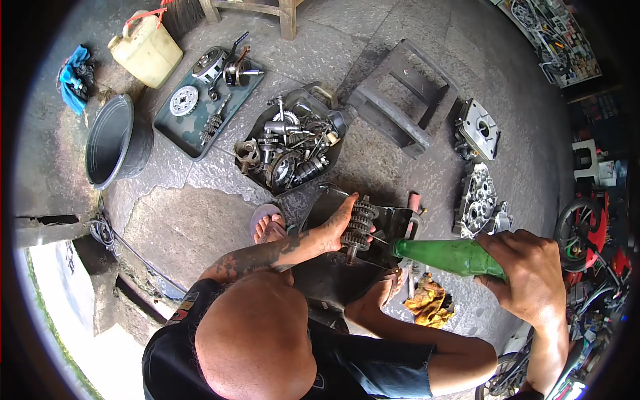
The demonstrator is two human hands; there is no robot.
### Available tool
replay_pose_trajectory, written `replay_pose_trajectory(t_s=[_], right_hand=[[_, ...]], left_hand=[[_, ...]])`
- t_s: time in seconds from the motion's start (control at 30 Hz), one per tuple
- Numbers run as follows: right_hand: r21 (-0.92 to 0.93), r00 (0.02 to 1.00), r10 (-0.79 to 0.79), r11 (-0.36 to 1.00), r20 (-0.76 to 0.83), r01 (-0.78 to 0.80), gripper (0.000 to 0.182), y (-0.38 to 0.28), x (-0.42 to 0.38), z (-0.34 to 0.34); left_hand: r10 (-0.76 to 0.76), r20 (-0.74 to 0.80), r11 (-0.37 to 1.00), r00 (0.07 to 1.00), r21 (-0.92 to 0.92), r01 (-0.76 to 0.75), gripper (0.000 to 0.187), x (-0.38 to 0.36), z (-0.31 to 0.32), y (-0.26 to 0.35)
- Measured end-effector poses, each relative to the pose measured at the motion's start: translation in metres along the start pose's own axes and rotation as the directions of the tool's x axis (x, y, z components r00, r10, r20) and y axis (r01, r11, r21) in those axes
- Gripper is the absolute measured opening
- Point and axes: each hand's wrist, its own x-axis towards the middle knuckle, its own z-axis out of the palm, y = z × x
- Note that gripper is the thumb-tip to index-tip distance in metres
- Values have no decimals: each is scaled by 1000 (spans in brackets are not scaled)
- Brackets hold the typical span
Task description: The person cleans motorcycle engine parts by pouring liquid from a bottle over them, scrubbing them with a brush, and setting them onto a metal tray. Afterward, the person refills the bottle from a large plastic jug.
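Observation:
My left hand (341,225) is closed around a transmission gear shaft (361,225) with several toothed gears along it, held upright in this view. My right hand (530,275) grips the base end of a green glass bottle (443,257), tilted on its side with its mouth pointing at the gears. A thin streak shows between the bottle's mouth and the shaft. Under both lies a dark metal pan (395,217), partly hidden by my hand and the gears. A yellow-brown rag (430,301) lies on the floor below the bottle.
Ahead stands a bin heaped with engine parts (283,143). A green tray (180,137) with a crankshaft and gears is at left, near a black bucket (110,143) and a jerrycan (147,50). A low stool (400,100) and engine casings (477,200) sit to the right.

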Motion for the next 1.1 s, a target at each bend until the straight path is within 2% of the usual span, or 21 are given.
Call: replay_pose_trajectory(t_s=[0.1, 0.2, 0.23, 0.3, 0.33, 0.43, 0.5, 0.53, 0.57, 0.63, 0.7, 0.77, 0.8, 0.83, 0.87, 0.93, 1.0, 1.03, 1.07, 1.1], right_hand=[[56, 997, 69, 996, -34, -67, 49, 18, -10, 20], [294, 994, 107, 951, -35, -92, 56, 45, -21, 49], [298, 992, 111, 950, -54, -90, 56, 54, -26, 61], [559, 978, 188, 823, -94, -105, 59, 68, -38, 86], [615, 966, 233, 779, -108, -119, 62, 74, -44, 96], [655, 919, 360, 735, -159, -175, 65, 81, -62, 125], [727, 887, 420, 668, -192, -159, 67, 84, -72, 137], [755, 871, 453, 634, -190, -166, 69, 86, -77, 142], [810, 847, 511, 553, -147, -193, 75, 90, -84, 150], [873, 825, 552, 455, -124, -173, 83, 91, -89, 145], [882, 817, 562, 441, -129, -164, 87, 94, -92, 148], [855, 798, 571, 497, -193, -148, 90, 100, -96, 157], [835, 812, 551, 527, -193, -159, 90, 103, -94, 158], [844, 809, 570, 497, -144, -200, 101, 102, -93, 160], [854, 809, 573, 480, -132, -201, 99, 101, -92, 161], [871, 822, 565, 437, -71, -225, 96, 99, -86, 153], [869, 828, 549, 459, -116, -183, 96, 104, -85, 164], [867, 818, 556, 471, -148, -163, 95, 109, -87, 170], [831, 871, 489, 505, -51, -235, 97, 113, -87, 158], [830, 876, 478, 512, -60, -222, 97, 115, -86, 152]], left_hand=[[-48, 60, 999, 997, 15, 48, 69, -5, 1, 4], [-98, 49, 992, 994, 88, 94, 72, -7, 2, 1], [-113, 42, 987, 993, 123, 107, 73, -7, 3, 2], [-115, 23, 975, 993, 191, 109, 76, -11, 4, 11], [-100, -24, 963, 995, 251, 102, 77, -13, 7, 11], [-133, -31, 929, 991, 345, 136, 76, -38, 30, 31], [-113, -35, 915, 993, 387, 118, 71, -64, 60, 49], [-121, 35, 916, 992, 388, 98, 70, -65, 65, 53], [-133, 106, 919, 985, 385, 82, 69, -71, 73, 62], [-100, 46, 890, 994, 451, 69, 68, -84, 92, 71], [-103, 47, 888, 994, 454, 70, 70, -75, 84, 68], [-141, 24, 894, 990, 432, 117, 69, -48, 50, 54], [-178, 4, 915, 984, 368, 164, 68, -25, 24, 39], [-148, -19, 924, 989, 354, 145, 67, 0, -5, 22], [-139, -86, 931, 987, 329, 160, 67, 12, -21, 11], [-125, -55, 958, 991, 253, 135, 66, -2, -16, 14], [-122, -43, 972, 992, 195, 128, 66, -24, -4, 22], [-80, -31, 968, 996, 238, 85, 66, -30, 1, 32], [-48, -22, 963, 999, 264, 52, 66, -42, 10, 52], [-16, -13, 957, 1000, 289, 20, 66, -54, 18, 73]])
